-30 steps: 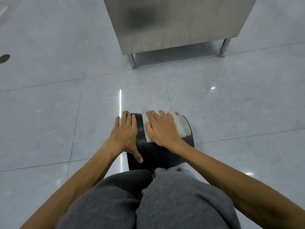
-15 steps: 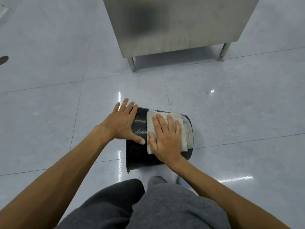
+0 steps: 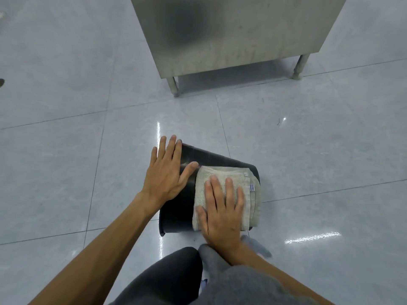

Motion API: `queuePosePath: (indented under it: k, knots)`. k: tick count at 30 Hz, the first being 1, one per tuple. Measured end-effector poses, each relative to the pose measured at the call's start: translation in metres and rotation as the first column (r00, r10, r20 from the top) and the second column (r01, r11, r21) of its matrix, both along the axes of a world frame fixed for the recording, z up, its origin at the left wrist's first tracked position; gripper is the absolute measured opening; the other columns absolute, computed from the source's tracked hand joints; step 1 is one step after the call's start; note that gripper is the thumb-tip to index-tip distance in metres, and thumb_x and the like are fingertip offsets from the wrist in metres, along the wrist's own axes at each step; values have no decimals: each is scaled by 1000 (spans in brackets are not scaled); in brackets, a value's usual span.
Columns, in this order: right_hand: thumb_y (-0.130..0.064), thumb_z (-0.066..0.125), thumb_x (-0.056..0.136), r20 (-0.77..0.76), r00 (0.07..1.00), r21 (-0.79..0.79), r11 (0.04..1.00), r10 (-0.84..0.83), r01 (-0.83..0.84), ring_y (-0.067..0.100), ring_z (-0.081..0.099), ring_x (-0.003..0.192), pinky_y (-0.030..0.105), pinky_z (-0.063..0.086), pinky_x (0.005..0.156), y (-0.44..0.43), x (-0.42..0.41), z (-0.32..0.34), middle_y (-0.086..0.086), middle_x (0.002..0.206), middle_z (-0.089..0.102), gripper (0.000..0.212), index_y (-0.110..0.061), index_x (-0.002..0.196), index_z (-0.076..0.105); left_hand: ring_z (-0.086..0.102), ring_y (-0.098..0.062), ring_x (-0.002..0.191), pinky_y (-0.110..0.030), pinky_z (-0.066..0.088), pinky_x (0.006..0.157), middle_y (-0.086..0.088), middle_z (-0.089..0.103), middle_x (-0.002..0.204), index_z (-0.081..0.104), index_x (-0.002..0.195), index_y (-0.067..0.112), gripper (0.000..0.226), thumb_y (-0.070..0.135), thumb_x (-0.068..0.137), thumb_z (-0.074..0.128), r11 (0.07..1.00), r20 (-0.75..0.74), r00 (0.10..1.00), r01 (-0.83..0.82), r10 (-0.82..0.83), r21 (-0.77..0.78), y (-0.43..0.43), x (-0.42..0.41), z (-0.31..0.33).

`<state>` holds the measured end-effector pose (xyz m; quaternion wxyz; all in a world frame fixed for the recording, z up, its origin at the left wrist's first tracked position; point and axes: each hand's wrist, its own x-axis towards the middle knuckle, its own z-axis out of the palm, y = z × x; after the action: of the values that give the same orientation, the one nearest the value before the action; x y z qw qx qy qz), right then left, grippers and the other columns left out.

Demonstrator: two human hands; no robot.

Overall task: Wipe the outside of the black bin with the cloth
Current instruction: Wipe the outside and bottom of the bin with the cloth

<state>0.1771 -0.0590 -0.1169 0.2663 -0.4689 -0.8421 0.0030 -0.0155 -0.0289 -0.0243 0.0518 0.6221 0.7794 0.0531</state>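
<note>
The black bin (image 3: 178, 214) lies on its side on the tiled floor just in front of my knees. A folded pale cloth (image 3: 220, 175) is spread over its upper right side. My right hand (image 3: 222, 212) presses flat on the cloth with straight fingers. At the bin's left end my left hand (image 3: 167, 170) rests flat on it, fingers spread, thumb reaching toward the cloth. Much of the bin's surface is hidden under the cloth and hands.
A stainless steel cabinet (image 3: 231, 34) on short legs (image 3: 174, 86) stands on the floor beyond the bin. Grey glossy floor tiles (image 3: 66, 161) surround the bin. My grey trousered knees (image 3: 198, 280) fill the bottom middle.
My right hand has slid the cloth along the bin toward me. My left hand has moved further out on the bin's left end. The bin sits farther from my knees.
</note>
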Motion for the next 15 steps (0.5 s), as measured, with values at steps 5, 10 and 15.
queuePosePath:
  k: [5,10,15]
  knots:
    - [-48,37,107,75,995,74,994,71,-77,42,29,151,62,16,123,-16,14,-18,13,161,40,60,-12,155,39,4,-28,155,-46,14,125,-12,13,167,17,159,11,95,77,91,8,994,147,983,-113,111,2,3,8,0]
    - [-47,33,107,81,988,13,991,133,-135,39,30,152,61,17,123,-19,15,-14,9,164,38,60,-15,157,40,10,-25,154,-47,18,125,-10,20,166,16,159,9,92,74,94,16,992,166,981,-115,105,51,-16,15,-4]
    - [-43,27,110,17,992,-103,987,124,-122,33,28,155,60,20,124,11,1,12,3,165,38,57,-17,158,42,1,-28,155,-47,1,125,-14,15,166,15,158,4,103,81,90,5,993,69,991,-118,116,25,-24,17,-9]
